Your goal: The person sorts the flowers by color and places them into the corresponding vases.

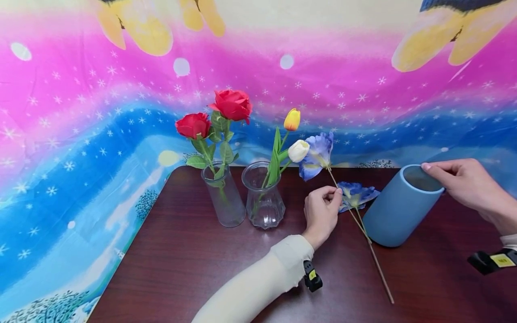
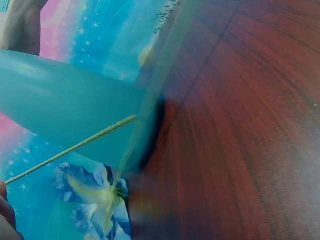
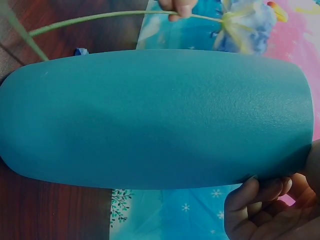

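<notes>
Between thumb and fingertips, my left hand (image 1: 323, 215) pinches the stem of a blue-purple artificial iris (image 1: 317, 154). Its bloom is raised above the table, and the thin stem (image 2: 75, 146) slants down past the fingers. A second blue iris (image 1: 358, 194) lies on the table just beyond that stem, its own stem stretching toward the front. To the right is a matte blue vase (image 1: 400, 211), its mouth leaning right in the head view. My right hand (image 1: 470, 181) grips it at the rim, thumb on top and the other fingers (image 3: 245, 197) against the side.
Two red roses (image 1: 231, 105) stand in a clear cylindrical vase (image 1: 230, 208) left of centre. Beside it, a fluted glass vase (image 1: 266, 211) holds a yellow tulip (image 1: 292, 120) and a white tulip (image 1: 298, 151). A patterned cloth (image 1: 258, 80) hangs behind the dark wooden table (image 1: 169, 269).
</notes>
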{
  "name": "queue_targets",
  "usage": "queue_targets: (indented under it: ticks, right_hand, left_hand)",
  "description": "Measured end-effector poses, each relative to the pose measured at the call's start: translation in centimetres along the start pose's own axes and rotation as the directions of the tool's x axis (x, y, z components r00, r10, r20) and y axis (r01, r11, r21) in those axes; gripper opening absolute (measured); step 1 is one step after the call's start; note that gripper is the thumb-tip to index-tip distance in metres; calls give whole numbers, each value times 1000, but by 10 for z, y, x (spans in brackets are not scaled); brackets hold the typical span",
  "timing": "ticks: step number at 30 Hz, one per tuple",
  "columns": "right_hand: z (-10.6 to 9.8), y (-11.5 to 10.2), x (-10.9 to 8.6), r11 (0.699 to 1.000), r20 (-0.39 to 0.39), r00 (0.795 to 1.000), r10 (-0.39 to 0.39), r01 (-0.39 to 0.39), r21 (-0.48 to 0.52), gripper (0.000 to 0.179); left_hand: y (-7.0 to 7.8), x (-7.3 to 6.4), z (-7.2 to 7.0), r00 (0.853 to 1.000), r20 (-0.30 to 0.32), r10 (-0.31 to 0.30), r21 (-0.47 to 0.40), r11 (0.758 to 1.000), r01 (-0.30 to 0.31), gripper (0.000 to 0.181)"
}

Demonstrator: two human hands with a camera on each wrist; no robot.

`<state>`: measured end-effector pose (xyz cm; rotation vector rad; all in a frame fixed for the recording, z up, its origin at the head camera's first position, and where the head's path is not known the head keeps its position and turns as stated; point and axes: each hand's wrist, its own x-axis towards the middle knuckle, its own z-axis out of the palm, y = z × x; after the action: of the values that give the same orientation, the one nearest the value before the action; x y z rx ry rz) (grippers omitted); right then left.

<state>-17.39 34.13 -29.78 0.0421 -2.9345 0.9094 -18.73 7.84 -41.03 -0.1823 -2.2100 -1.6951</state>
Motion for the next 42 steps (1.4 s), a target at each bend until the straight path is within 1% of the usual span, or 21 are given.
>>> queue_targets:
  ticks: [8, 14, 21, 25, 34, 42]
  right_hand:
    - [-2, 2, 1, 1000, -8, 1000, -9, 9, -1, 54]
    - [-1, 0, 0, 1000, 15, 1000, 3, -3, -4, 56]
    - [0, -1, -1, 1000, 26, 1000, 14, -14, 5, 57]
    - [0, -1, -1, 1000, 28, 999, 17, -17, 7, 58]
    - [0, -2, -2, 1000, 36, 999, 24, -24, 5, 60]
    - [1, -2, -2, 1000, 27, 999, 22, -22, 10, 60]
  left_hand:
    - [4, 3, -2, 998, -38, 49, -45, 998, -51, 14]
    - [8, 4, -3, 997, -38, 67, -98, 993, -71, 15]
    - [11, 8, -2, 995, -36, 98, -138, 985, -102, 17]
    - [15, 9, -3, 994, -36, 101, -181, 978, -106, 18]
    - [29, 14, -2, 992, -48, 118, -277, 952, -127, 18]
    - [46, 20, -5, 989, -50, 138, -332, 932, -147, 17]
